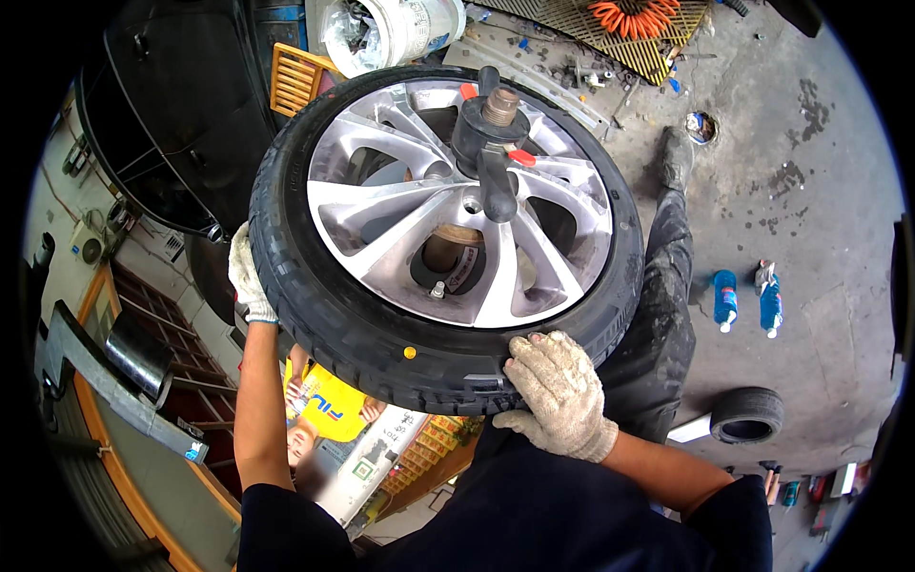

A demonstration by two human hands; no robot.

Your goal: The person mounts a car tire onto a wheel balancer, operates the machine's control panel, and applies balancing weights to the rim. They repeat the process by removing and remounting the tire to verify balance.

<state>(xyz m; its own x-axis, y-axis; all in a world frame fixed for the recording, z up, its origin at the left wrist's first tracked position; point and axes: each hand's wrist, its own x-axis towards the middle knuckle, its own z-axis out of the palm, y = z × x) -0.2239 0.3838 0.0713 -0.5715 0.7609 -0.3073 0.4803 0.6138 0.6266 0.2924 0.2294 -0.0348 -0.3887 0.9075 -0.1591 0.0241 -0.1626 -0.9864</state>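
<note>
A silver alloy car wheel (505, 272) with a black tyre (329, 353) fills the middle, mounted on a threaded shaft (500, 107). A black locking nut (494, 143) with handles and red tabs sits against the hub. My left hand (250, 276), in a white knit glove, holds the tread at the left side; its fingertips are partly hidden. Near the tyre's lower right edge, my right hand (560, 396), in a soiled glove, grips with fingers together over the sidewall and thumb by the tread. A yellow dot (410, 353) marks the sidewall.
Behind the wheel stand a white bucket (405, 33) and an orange coiled hose (637, 14) on a grate. Two blue bottles (725, 300) and a loose tyre (746, 415) lie on the right floor. A curved grey machine arm (114, 381) is at left.
</note>
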